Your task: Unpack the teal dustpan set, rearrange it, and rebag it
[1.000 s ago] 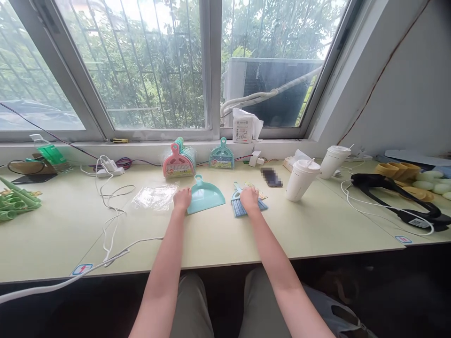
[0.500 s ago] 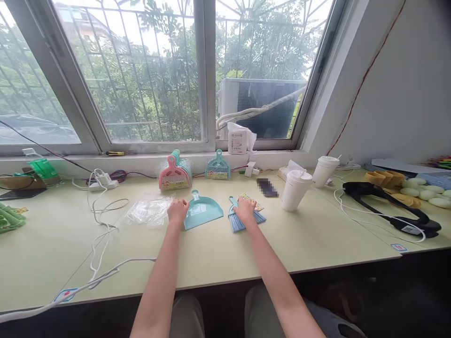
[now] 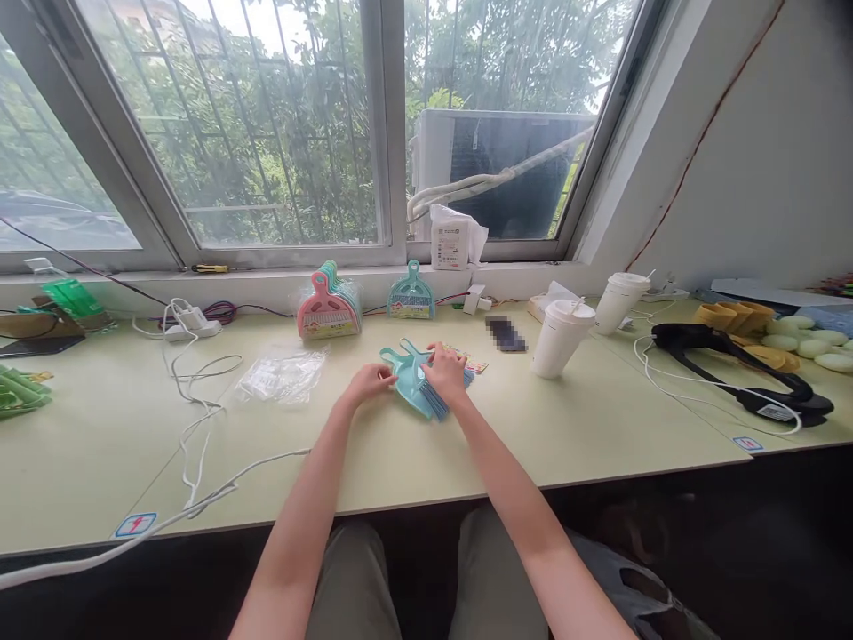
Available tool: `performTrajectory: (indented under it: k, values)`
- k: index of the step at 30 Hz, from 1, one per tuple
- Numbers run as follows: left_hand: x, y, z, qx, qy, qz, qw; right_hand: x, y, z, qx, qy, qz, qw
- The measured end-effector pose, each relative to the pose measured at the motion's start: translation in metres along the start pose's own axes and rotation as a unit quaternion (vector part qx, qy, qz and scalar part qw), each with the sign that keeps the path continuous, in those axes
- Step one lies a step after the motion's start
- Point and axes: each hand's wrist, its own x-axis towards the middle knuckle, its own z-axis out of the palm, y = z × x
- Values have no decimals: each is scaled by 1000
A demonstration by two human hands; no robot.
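Note:
A light teal dustpan (image 3: 407,385) rests on the table in front of me, its handle toward the window. My left hand (image 3: 370,382) pinches its left edge between thumb and fingers. Over its right side lies a small hand brush (image 3: 434,402) with blue bristles, and its teal handle slants up beside the dustpan's handle. My right hand (image 3: 446,370) is closed around the brush's upper part, hiding some of it. Partly behind that hand a printed card (image 3: 474,363) shows.
Crumpled clear plastic (image 3: 283,373) lies to the left. Packed dustpan sets (image 3: 328,313) and a single set (image 3: 411,298) stand near the sill. A phone (image 3: 506,334) and white cups (image 3: 562,342) are to the right. White cables (image 3: 200,418) cross the left side.
The brush and dustpan, which were apart, now overlap. My left hand has shifted right and turned the dustpan; my right hand has brought the brush left over it. The view tilts lower.

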Motion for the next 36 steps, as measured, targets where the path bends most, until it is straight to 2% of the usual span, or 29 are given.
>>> performTrajectory:
  k: [1, 2, 5, 7, 11, 14, 18, 20, 22, 26, 30, 36]
  values:
    - [1, 4, 3, -47, -44, 49, 997, 0, 1, 2, 2, -24, -5, 1000]
    - [2, 5, 4, -74, -41, 77, 993, -1, 2, 4, 5, -42, -9, 999]
    - [5, -3, 3, -41, 153, 75, 984, 1, 8, 7, 34, -63, -13, 997]
    - [6, -14, 3, -9, 193, 77, 978, 3, 10, 8, 53, -71, -21, 996]
    - [7, -20, 15, -3, 135, 83, 987, 5, 9, 9, 75, -95, -54, 991]
    - [7, -12, 24, 72, 139, 87, 984, 6, 9, 10, 90, -94, -54, 990]
    - [5, -1, 20, 183, 134, 159, 961, 8, 14, 11, 120, -101, -46, 987]
    - [4, 2, 18, 199, 111, 197, 954, 9, 16, 11, 126, -103, -49, 985]
    - [5, 3, 18, 198, 95, 206, 954, 9, 17, 12, 126, -104, -51, 985]
    - [8, 2, 23, 227, 67, 179, 955, 10, 17, 12, 117, -110, -52, 986]
    - [10, 3, 28, 253, 65, 155, 953, 10, 15, 9, 98, -118, -57, 986]
    - [8, 5, 29, 200, 70, 101, 972, 10, 14, 7, 84, -131, -72, 985]
